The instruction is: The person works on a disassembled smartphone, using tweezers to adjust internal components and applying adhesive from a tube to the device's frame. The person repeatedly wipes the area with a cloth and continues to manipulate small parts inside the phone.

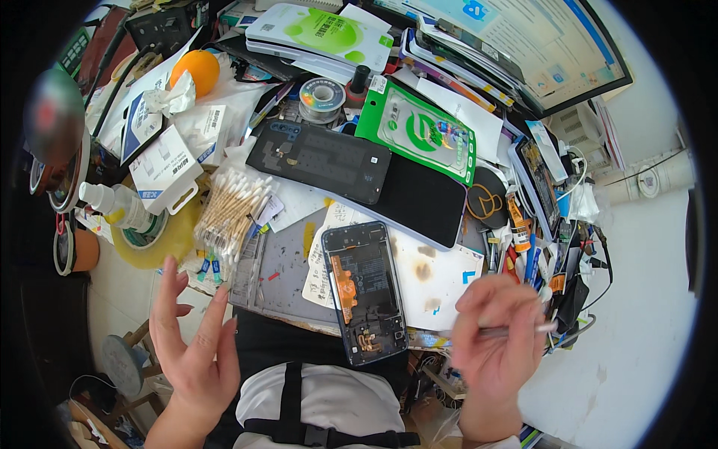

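Observation:
An opened phone [380,280] lies at the table's front edge, its battery, orange flex cable and circuit parts exposed. To its left, my left hand [196,337] is raised with fingers apart and nothing in them. My right hand [499,337], to the phone's right, has its fingers closed on a thin, pale, stick-like tool [544,328]; its kind is unclear. Beyond the opened phone lies a dark phone back cover [321,159], partly over another phone with a black screen [422,202]. A bundle of cotton swabs [232,203] in a clear bag is beyond my left hand.
A spray bottle [120,206] and a tape roll [179,243] stand at the left. An orange [194,73], solder spool [321,97] and green package [419,127] crowd the back, below a monitor [538,45]. Loose tools and a glue tube [517,224] pile up right.

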